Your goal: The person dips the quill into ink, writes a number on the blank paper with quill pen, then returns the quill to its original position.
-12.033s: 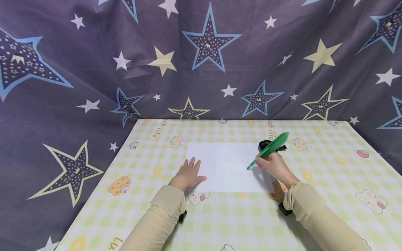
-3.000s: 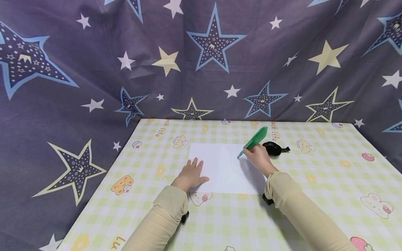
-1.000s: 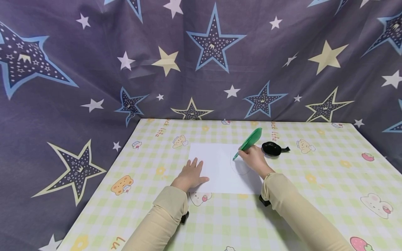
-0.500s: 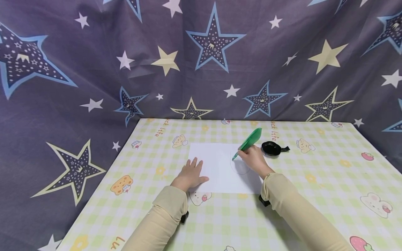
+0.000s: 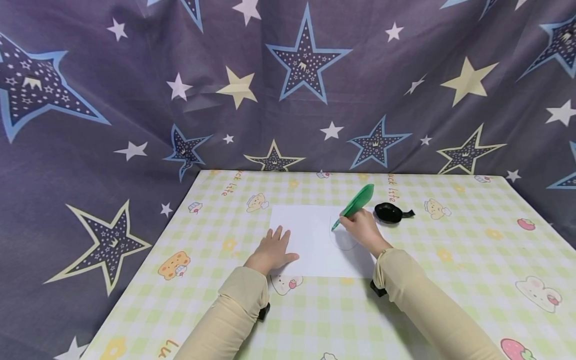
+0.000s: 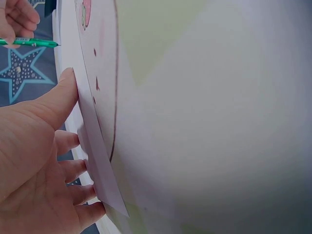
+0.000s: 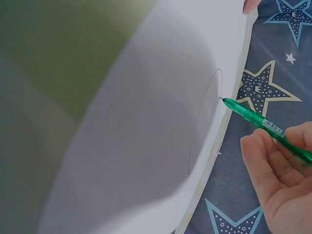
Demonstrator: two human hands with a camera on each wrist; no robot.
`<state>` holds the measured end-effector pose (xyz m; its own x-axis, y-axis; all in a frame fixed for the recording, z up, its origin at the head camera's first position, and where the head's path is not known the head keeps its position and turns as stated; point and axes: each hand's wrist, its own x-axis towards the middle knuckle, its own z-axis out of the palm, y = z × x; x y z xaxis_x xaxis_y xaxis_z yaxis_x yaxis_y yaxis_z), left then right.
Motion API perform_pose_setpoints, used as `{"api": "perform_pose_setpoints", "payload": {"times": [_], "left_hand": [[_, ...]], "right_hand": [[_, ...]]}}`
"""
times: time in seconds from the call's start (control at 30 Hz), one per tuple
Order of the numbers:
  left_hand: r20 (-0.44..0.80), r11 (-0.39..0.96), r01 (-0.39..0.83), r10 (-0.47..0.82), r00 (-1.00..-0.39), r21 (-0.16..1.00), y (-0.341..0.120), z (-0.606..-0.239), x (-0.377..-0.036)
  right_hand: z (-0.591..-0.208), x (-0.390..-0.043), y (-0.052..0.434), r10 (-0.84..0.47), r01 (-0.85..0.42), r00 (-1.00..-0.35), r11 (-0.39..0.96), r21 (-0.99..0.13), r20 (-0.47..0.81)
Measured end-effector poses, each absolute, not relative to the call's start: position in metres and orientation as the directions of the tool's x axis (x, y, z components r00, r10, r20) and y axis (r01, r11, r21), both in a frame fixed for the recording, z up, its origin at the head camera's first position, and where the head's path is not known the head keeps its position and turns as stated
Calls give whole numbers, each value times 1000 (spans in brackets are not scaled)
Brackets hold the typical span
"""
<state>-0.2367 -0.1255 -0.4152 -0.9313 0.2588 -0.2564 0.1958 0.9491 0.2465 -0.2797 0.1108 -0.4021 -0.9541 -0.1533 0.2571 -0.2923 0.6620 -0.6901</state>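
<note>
My right hand (image 5: 363, 230) pinches a green pen (image 7: 256, 118) topped with a green feather-shaped piece (image 5: 360, 197). The pen's tip meets a sheet of white paper (image 5: 310, 240) at a thin curved line (image 7: 196, 131), which forms a U-like outline on the sheet's right half. Spread over the paper's left edge, my left hand (image 5: 271, 251) presses it with straight fingers. In the left wrist view the thumb (image 6: 63, 95) and fingertips touch the sheet, whose near edge lifts slightly off the cloth. Part of the drawn line is hidden behind the right hand in the head view.
A small black object with a short tail (image 5: 389, 213) lies just right of the paper's upper corner. Beneath everything is a green-checked tablecloth (image 5: 468, 250) with cartoon prints. A dark curtain with stars (image 5: 202, 75) hangs behind the table and down its left side.
Since twelve seconds ago, the right hand has moved left across the paper with the pen, uncovering the black object. Lately the pen tip shifts slightly left. The left hand stays put.
</note>
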Motion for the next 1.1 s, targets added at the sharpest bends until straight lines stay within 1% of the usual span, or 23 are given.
{"api": "perform_pose_setpoints", "payload": {"times": [0.13, 0.77, 1.0, 1.1], "left_hand": [[-255, 950, 197, 259, -932, 244, -126, -417, -237], [-245, 946, 200, 263, -933, 254, -126, -417, -237], [-247, 951, 198, 257, -934, 239, -125, -416, -237], [-249, 950, 195, 255, -934, 243, -125, -417, -237]], "right_hand": [[-402, -279, 110, -158, -285, -957, 652, -702, 242], [-401, -277, 110, -188, -308, -951, 637, -706, 245], [-400, -276, 110, -182, -287, -958, 634, -718, 222], [-399, -276, 111, -168, -253, -968, 632, -733, 188]]}}
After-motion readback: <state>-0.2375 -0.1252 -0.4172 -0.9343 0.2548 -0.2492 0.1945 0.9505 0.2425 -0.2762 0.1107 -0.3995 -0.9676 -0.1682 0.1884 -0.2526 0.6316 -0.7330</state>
